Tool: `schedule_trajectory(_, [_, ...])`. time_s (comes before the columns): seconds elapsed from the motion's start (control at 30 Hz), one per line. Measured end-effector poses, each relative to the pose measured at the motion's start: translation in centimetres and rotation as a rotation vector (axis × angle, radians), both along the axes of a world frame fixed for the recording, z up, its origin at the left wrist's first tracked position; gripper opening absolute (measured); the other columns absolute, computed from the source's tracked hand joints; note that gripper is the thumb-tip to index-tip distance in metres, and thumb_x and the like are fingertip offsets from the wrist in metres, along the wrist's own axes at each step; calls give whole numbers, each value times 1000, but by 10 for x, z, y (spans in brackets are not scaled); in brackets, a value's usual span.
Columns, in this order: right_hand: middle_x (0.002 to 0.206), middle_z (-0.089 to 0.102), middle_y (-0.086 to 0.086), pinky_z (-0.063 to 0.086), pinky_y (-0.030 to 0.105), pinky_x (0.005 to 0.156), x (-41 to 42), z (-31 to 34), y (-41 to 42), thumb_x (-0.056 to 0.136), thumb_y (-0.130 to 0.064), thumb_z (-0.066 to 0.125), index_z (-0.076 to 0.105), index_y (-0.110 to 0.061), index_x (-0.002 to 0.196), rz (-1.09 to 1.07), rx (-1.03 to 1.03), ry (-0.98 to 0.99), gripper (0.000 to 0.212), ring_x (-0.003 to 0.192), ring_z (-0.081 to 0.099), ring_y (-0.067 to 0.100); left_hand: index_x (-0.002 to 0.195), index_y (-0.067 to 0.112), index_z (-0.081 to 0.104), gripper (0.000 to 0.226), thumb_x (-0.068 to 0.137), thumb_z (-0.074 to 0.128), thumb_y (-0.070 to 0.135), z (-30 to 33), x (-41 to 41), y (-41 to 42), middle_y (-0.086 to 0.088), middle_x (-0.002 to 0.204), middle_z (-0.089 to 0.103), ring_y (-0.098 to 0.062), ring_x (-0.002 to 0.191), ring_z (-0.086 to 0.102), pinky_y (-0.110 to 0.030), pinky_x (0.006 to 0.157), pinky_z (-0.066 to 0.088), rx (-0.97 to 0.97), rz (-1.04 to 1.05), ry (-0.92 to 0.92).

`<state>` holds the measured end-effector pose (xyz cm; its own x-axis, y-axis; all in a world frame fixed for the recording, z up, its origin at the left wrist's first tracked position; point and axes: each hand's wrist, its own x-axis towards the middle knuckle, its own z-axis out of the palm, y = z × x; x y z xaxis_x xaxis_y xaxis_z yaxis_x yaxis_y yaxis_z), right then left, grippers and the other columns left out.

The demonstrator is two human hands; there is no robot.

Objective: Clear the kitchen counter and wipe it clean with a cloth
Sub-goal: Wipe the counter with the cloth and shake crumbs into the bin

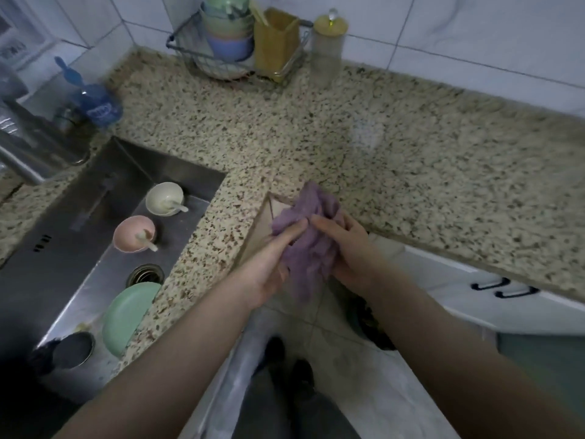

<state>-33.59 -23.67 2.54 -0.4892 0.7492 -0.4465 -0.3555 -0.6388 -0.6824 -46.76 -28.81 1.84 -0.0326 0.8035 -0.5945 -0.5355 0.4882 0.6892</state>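
The clearing looks largely done: the speckled counter (395, 128) is bare across its middle and right stretch, and the dishes sit in the sink (95, 198) at the left — a white bowl (164, 198) with a spoon, a pink bowl (134, 232) nearer, and a green plate (126, 315) leaning at the near end. Only a wire rack (234, 49) of stacked bowls, a yellow utensil holder (275, 42) and a lidded bottle (327, 45) stand along the far wall, likely where they belong. A pale sheen on the stone to the right may be a damp patch, though the blur leaves that unsure, so how much wiping remains cannot be settled. The purple cloth (310, 236) is bunched off the counter's near inner corner, above the floor. The left hand (272, 264) grips its lower left side with fingers stretched up along it; the right hand (348, 248) clasps it from the right, index finger laid across the top.
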Motion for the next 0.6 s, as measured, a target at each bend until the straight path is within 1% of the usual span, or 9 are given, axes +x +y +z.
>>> schedule_trajectory(0.07, [93, 72, 12, 60, 33, 72, 25, -4, 1, 86, -6, 70, 60, -4, 114, -109, 42, -77, 30, 86, 71, 22, 109, 10, 65, 29, 92, 64, 33, 0, 17, 13, -21, 110, 66, -34, 101, 64, -43, 92, 50, -45, -15, 81])
schedule_trajectory(0.13, [93, 72, 12, 58, 34, 77, 47, -1, 2, 91, 2, 61, 62, -4, 111, -177, 56, -171, 21, 88, 69, 24, 99, 7, 66, 20, 95, 59, 25, 0, 30, 27, -26, 103, 63, -33, 89, 62, -40, 79, 48, -46, -63, 172])
schedule_trajectory(0.2, [98, 69, 19, 56, 35, 78, 68, -3, 0, 92, 11, 51, 60, 2, 112, -192, 81, -248, 24, 92, 66, 30, 108, 5, 68, 25, 96, 58, 24, -5, 41, 42, -27, 111, 67, -35, 97, 65, -43, 84, 49, -11, -128, 246])
schedule_trajectory(0.3, [100, 67, 22, 52, 36, 75, 101, -8, -5, 88, 19, 38, 61, 3, 110, -222, 93, -415, 36, 92, 64, 31, 126, 3, 59, 34, 100, 52, 22, -17, 62, 58, -22, 124, 64, -31, 114, 61, -44, 102, 47, 5, -188, 159])
schedule_trajectory(0.37, [105, 68, 26, 50, 40, 80, 122, -11, -6, 89, 17, 38, 64, 1, 109, -277, 78, -560, 37, 95, 64, 34, 130, 6, 58, 37, 99, 53, 26, -25, 77, 65, -15, 125, 66, -26, 112, 64, -40, 99, 50, 13, -276, 71])
schedule_trajectory(0.43, [116, 67, 29, 51, 48, 92, 139, -19, -10, 94, 12, 44, 63, 3, 117, -321, 46, -631, 31, 107, 65, 39, 127, 10, 61, 43, 92, 64, 34, -33, 92, 66, -10, 123, 68, -18, 109, 68, -35, 92, 54, 51, -470, 3])
schedule_trajectory(0.5, [117, 66, 29, 50, 51, 97, 151, -23, -19, 94, 7, 52, 61, 5, 120, -336, 7, -649, 27, 111, 64, 41, 114, 7, 67, 47, 75, 78, 30, -43, 106, 61, -9, 112, 73, -6, 94, 71, -21, 74, 57, 138, -575, 109])
schedule_trajectory(0.53, [113, 68, 28, 53, 49, 94, 160, -26, -25, 94, 7, 54, 62, 6, 117, -343, -20, -664, 25, 107, 66, 40, 107, 11, 70, 41, 70, 82, 26, -49, 117, 61, -1, 101, 76, -1, 87, 71, -14, 67, 54, 169, -592, 215])
schedule_trajectory(0.6, [99, 74, 19, 60, 37, 77, 178, -32, -36, 97, 5, 51, 66, 1, 108, -375, -100, -657, 20, 88, 72, 30, 100, 22, 71, 29, 74, 83, 20, -62, 135, 62, 16, 87, 74, 2, 82, 70, -10, 62, 52, 157, -583, 359])
